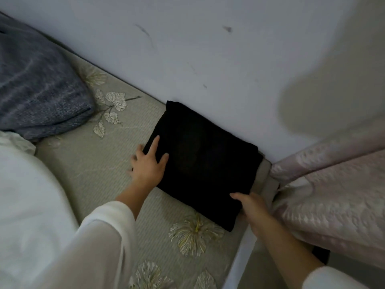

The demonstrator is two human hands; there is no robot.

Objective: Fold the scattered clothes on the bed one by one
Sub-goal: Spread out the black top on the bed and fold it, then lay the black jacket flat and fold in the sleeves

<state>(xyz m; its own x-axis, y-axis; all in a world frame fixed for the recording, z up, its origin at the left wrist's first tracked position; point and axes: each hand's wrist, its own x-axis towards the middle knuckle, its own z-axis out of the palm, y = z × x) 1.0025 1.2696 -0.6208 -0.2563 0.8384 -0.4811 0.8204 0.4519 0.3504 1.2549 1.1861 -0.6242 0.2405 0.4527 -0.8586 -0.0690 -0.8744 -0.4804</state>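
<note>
- The wall [208,49] is the biggest thing here, pale and a bit marked, and it runs along the far side of the bed
- The bed [100,167] has a grey-green cover with leaf and flower shapes on it
- A big white cloth [27,195] lies on the left of the bed, and I cannot tell what kind of clothing it is
- A pink cover [333,195] hangs on the right, just past the corner of the bed
- A blue pillow [37,90] sits at the far left, well apart from the hands
- The black garment [204,159] is folded into a neat square, touching the wall near the bed corner
- I think this fold is almost done. To do it well, press it flat, smooth out bumps and line up the edges
- The left hand [148,165] lies flat on the garment's left edge with its fingers spread wide
- The right hand [252,207] is at the near right corner with its thumb on top. Its fingers are hidden, so I cannot tell if it is gripping
- No box, basket or drawer shows, so the garment just lies on the bed
</note>
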